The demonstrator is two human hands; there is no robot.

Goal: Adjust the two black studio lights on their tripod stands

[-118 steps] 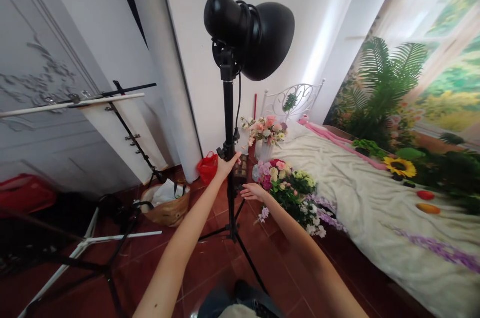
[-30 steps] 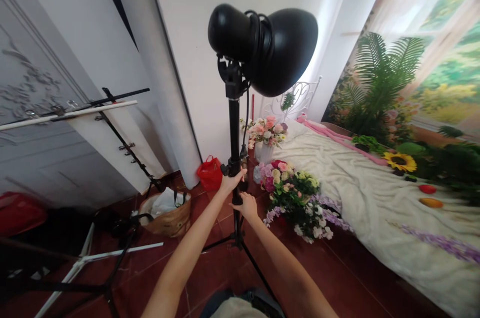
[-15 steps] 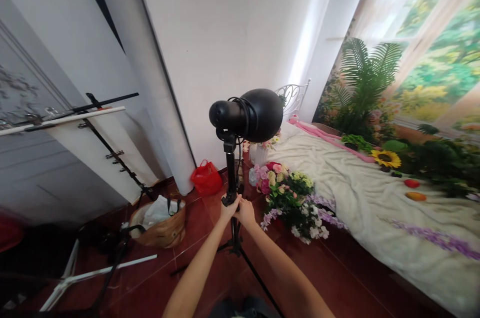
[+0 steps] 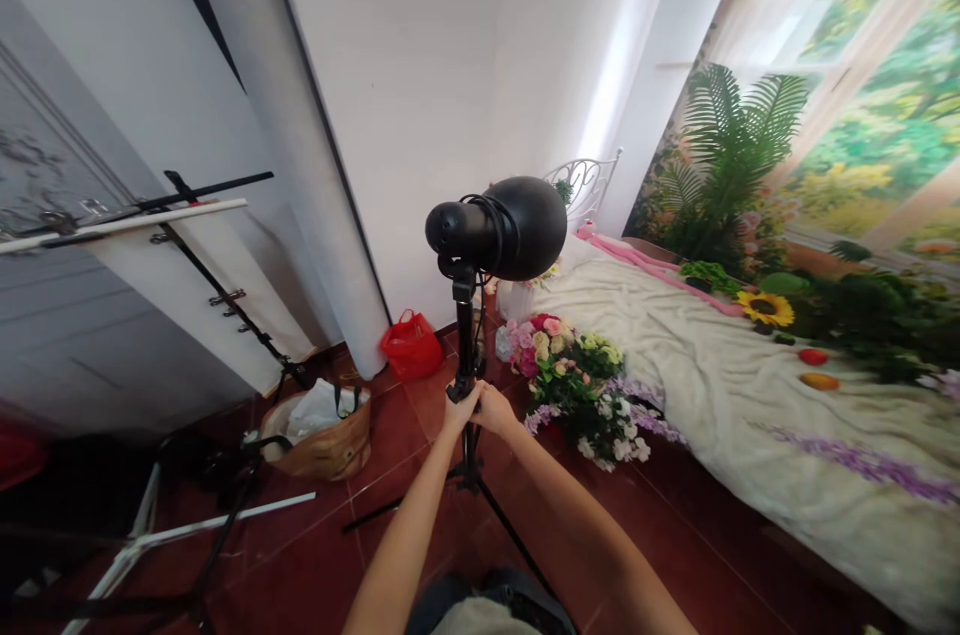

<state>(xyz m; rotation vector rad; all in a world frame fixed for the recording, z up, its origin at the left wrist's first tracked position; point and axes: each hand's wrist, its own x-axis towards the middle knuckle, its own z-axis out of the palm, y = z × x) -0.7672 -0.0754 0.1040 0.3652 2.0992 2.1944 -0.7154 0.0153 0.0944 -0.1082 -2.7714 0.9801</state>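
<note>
Black studio lamp [image 4: 532, 228] stood at mid-view, mounted atop a black stand [image 4: 466, 335] whose splayed legs rested on red floor tiles [image 4: 405, 425]; its cord lay coiled round the lamp. Remaining items were logged by decreasing size. Bed [image 4: 720, 405]: right of the stand, spread with a creased cream blanket, white metal headboard [image 4: 589, 185] at the far end. Artificial flowers [image 4: 566, 370], in pink, cream, white and purple, were massed against the bedside; any container beneath was hidden. Woven basket [image 4: 337, 453]: on the floor left of the stand, wide-mouthed, holding a crumpled white item [image 4: 321, 412]; black straps showed at its rim. Red bag [image 4: 412, 352]: on the floor by the wall, upright, handles raised, contents not visible. White vase [image 4: 514, 302]: behind the lamp, flowers at its top, partly hidden. Hands: close together on the stand's column, below the lamp. Left hand [image 4: 461, 410] was wrapped round the column just under a clamp; right hand [image 4: 495, 407] touched the same section, but its finger closure could not be told. Smallest: a red fruit [image 4: 812, 356] and an orange-yellow fruit [image 4: 819, 381], side by side on the blanket.
</note>
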